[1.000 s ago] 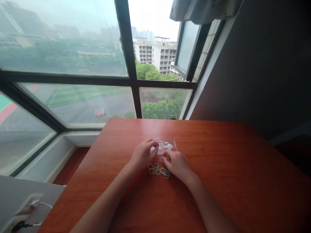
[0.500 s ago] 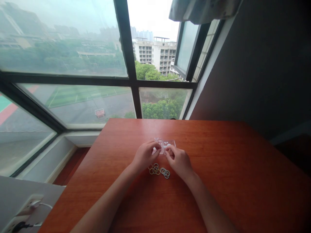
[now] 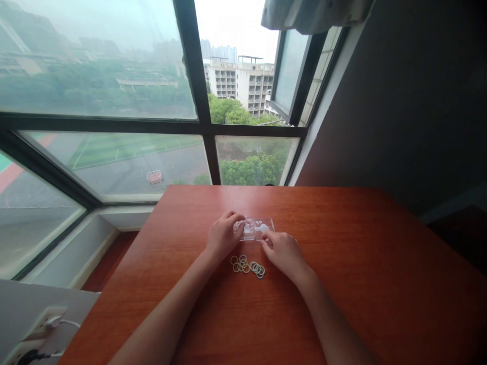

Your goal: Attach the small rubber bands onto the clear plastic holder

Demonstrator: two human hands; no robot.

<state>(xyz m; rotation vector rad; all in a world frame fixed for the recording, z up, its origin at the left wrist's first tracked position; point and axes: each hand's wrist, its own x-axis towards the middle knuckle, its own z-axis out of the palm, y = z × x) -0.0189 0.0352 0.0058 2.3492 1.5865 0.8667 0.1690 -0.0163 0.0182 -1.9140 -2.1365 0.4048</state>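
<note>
A small clear plastic box (image 3: 249, 233) lies opened flat on the table, its transparent lid (image 3: 269, 224) to the right. My left hand (image 3: 224, 235) curls its fingers and thumb around the left end of the box. At the lid's near right corner, my right hand (image 3: 282, 248) is closed, thumb and forefinger against the edge. Small pale pieces show inside the box, too small to name. Nearer to me, between my forearms, several thin pale rings (image 3: 245, 266) lie in a loose, overlapping cluster.
The reddish-brown wooden table (image 3: 342, 243) stretches to both sides. Behind its far edge stand dark-framed windows (image 3: 243, 130), with one pane swung open. A wall socket (image 3: 49, 322) with plugged-in cords is at the lower left.
My hands have moved apart: the left shifted left to the box's end, the right slightly down and right. More of the open box shows between them. The rings stay put.
</note>
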